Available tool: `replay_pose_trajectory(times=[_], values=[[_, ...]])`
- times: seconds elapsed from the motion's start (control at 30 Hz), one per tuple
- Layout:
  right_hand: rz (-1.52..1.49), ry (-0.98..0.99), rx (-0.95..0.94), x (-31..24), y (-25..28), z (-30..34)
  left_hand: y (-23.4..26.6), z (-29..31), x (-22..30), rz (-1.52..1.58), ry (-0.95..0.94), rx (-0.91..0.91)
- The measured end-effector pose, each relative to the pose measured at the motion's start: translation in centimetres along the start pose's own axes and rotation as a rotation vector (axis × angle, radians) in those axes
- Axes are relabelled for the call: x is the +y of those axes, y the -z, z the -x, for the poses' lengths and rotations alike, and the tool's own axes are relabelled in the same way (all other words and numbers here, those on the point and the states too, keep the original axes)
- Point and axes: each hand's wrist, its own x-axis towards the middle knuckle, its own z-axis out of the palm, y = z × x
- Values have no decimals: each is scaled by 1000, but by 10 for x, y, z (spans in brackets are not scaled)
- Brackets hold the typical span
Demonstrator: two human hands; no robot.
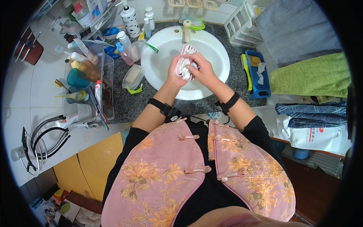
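Observation:
Over the near half of the white oval sink [151, 72], my left hand [174, 74] grips a small pink-edged, striped, dish-like piece [189, 49], probably a soap dish. My right hand [205, 71] presses a crumpled white wad [185, 69] against its inside, fingers bent. Whether the wad is tissue or cloth I cannot tell. Beyond my hands, the cream faucet [186, 31] stands at the sink's back edge. A clear box with a pale soap bar [132, 75] sits on the counter to the left of my left hand.
Pump bottles [130, 22] and a green toothbrush [151, 47] crowd the sink's back left. Further left is a clear bin [108, 87] of toiletries. A blue tray [261, 89], a white rack [242, 26] and hanging towels [314, 75] are at the right.

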Motion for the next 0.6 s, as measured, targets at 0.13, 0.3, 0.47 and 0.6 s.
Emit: replay_pose_trajectory(times=[0.13,0.3,0.47,0.6], values=[[134,-39,49,26,10,-16,-6,3,-19,-165,-73,234],[159,-245,141,50,12,-28,-16,8,-22,-223,20,243],[-123,-187,104,21,-7,1,-5,6,-12,-191,-42,252],[6,-50,104,-4,-19,18,5,4,-5,-156,-47,272]])
